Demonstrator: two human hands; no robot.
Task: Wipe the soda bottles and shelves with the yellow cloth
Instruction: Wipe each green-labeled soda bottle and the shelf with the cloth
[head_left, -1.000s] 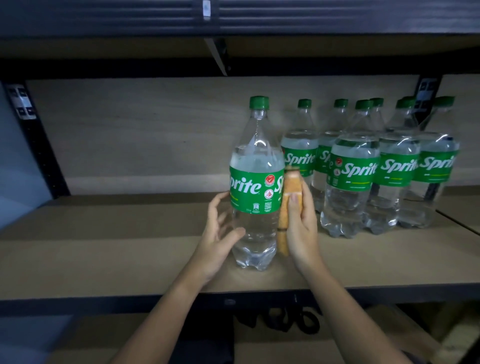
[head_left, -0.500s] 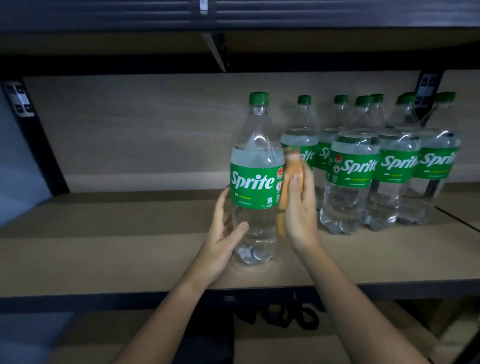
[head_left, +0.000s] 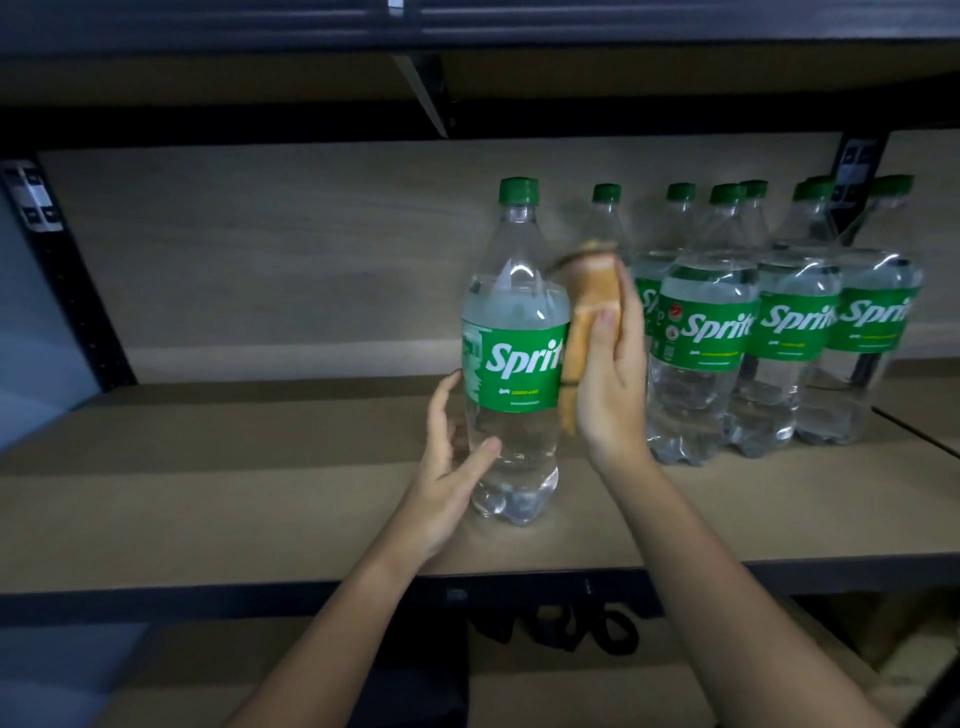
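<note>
A clear Sprite bottle (head_left: 511, 332) with a green cap and label stands upright on the wooden shelf (head_left: 208, 493), apart from the others. My left hand (head_left: 447, 467) holds its lower body, thumb in front and fingers behind. My right hand (head_left: 608, 374) grips the folded yellow cloth (head_left: 587, 332) and presses it against the bottle's right side, at label and shoulder height. The cloth's top is blurred. Several more Sprite bottles (head_left: 727, 322) stand grouped to the right.
The shelf's back panel (head_left: 260, 260) and a black upright post (head_left: 62, 280) bound the left. The upper shelf (head_left: 467, 31) hangs close above the caps. Black straps (head_left: 571, 631) lie on the lower shelf (head_left: 571, 691) under the front edge.
My right hand has slid the cloth upward along the bottle's right side. The bottle has turned, with its label showing a different part. My left hand stays low on the bottle.
</note>
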